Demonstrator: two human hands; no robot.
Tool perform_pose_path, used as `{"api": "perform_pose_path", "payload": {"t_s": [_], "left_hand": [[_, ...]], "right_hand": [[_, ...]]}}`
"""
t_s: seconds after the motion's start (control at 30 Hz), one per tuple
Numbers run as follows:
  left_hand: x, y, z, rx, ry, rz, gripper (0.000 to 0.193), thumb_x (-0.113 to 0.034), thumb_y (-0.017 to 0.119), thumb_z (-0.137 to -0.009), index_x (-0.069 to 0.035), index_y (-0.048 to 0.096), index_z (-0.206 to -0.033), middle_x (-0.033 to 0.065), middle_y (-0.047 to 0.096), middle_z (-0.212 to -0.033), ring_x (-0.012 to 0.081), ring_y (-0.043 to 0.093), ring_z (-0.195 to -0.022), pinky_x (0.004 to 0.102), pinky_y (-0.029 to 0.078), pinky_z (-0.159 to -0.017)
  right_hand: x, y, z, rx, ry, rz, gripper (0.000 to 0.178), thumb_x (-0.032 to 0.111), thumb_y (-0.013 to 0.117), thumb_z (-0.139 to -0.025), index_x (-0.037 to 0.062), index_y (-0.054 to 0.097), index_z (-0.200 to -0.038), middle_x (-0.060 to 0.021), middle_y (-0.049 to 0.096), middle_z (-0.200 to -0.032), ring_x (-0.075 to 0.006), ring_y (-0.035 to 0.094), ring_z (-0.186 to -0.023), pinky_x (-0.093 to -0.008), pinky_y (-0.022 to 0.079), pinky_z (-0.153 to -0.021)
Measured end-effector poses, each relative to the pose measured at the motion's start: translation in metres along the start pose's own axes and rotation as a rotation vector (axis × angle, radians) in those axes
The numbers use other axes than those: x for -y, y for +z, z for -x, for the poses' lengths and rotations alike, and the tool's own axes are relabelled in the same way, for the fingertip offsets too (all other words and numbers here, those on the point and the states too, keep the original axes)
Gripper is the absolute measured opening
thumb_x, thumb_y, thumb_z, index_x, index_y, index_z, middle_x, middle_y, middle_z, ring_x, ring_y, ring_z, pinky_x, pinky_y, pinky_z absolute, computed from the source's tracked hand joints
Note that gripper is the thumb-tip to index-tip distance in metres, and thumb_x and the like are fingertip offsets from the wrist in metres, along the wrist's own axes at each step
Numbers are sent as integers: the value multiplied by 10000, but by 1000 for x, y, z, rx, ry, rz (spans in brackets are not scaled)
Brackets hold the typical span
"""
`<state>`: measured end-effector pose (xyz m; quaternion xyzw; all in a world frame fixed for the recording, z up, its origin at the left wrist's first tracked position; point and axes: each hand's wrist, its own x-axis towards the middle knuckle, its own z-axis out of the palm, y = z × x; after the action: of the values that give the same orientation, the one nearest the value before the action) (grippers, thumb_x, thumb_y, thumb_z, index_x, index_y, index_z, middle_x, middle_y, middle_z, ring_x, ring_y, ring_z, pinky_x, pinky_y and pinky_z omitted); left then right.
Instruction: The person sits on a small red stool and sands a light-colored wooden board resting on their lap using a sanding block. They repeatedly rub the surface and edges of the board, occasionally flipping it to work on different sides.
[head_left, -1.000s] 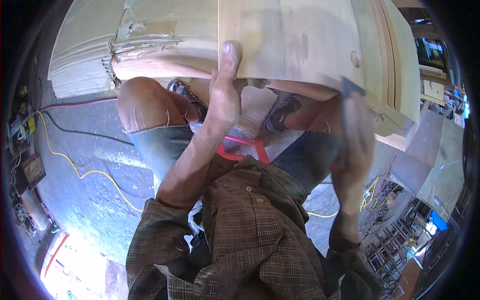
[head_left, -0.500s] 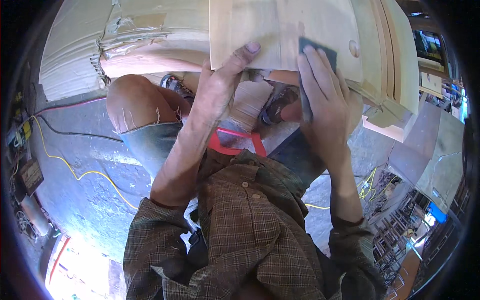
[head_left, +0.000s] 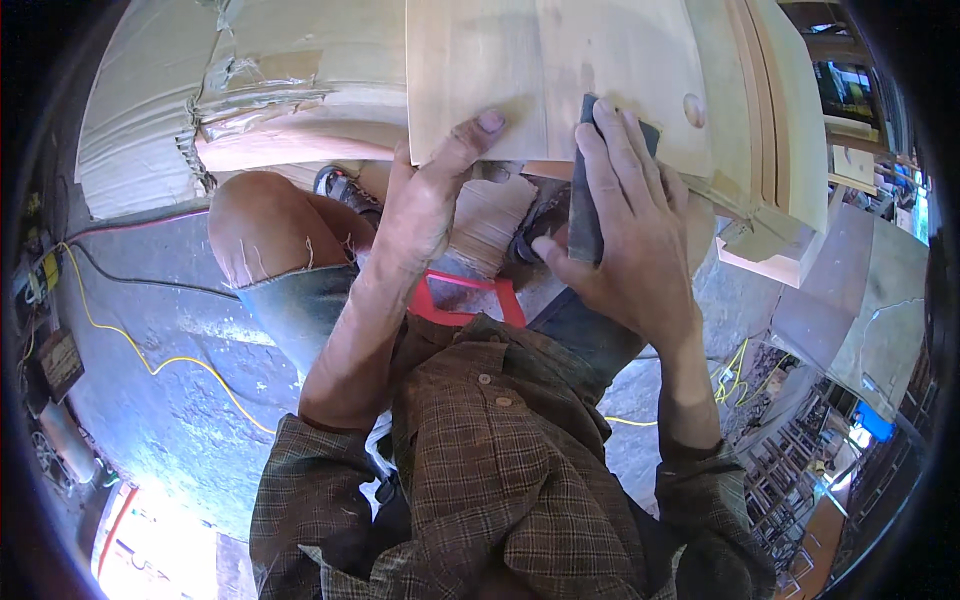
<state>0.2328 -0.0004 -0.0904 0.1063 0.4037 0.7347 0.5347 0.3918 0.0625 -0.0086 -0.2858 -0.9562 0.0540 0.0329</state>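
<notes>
A pale wooden board (head_left: 480, 60) lies before me, with a knot near its right side and a dark smudge at mid-face. My left hand (head_left: 430, 190) grips its near edge, thumb on top and fingers hidden underneath. Under my right hand (head_left: 640, 230) is a dark grey piece of sandpaper (head_left: 584, 210), its far part pressed on the board and its near part sticking out past the edge. The right fingers lie close together over it, while the thumb stands off to the left. Whether a block backs the sandpaper I cannot tell.
Worn cardboard (head_left: 140, 120) covers the surface at left. Stacked boards (head_left: 765, 100) stand at right. Between my knees is a red frame-like piece (head_left: 465, 312) near a corrugated cardboard piece (head_left: 495, 225). A yellow cord (head_left: 190, 360) crosses the concrete floor.
My right hand and the sandpaper have slid back toward me and slightly left, and the right thumb now shows. The board sits slightly lower and further left in view; my left hand keeps its hold.
</notes>
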Motion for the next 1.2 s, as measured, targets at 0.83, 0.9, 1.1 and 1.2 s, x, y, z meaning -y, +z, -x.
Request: {"api": "perform_pose_path", "payload": {"t_s": [0.83,0.9,1.1,1.2], "left_hand": [[3,-2,-1,12,-21,-5,419,-278,683,-839,61,605,-1073,111,640,-953,176,617,-826,299,512,-721],[2,-2,0,16,-9,10,418,-274,678,-844,64,604,-1079,115,640,-961,181,619,-835,304,517,-733],[2,-2,2,7,-1,12,406,-274,663,-854,58,614,-1081,115,640,-984,188,624,-844,316,519,-732],[4,-6,1,29,-13,-64,379,-266,635,-868,44,623,-1086,113,642,-993,198,630,-828,325,522,-731]], "right_hand": [[2,18,2,-191,95,8,622,192,657,-687,45,512,-1273,-98,462,-1356,-321,419,-1254,-497,385,-906],[-3,14,0,-193,36,97,625,140,633,-663,50,517,-1271,-80,468,-1350,-299,418,-1248,-483,382,-875],[-1,-5,-11,-99,-27,230,579,121,647,-652,68,561,-1222,-54,493,-1312,-271,416,-1232,-464,362,-817],[2,-11,-14,25,-44,278,545,131,659,-655,65,584,-1191,-43,501,-1301,-266,421,-1223,-454,359,-811]]}}
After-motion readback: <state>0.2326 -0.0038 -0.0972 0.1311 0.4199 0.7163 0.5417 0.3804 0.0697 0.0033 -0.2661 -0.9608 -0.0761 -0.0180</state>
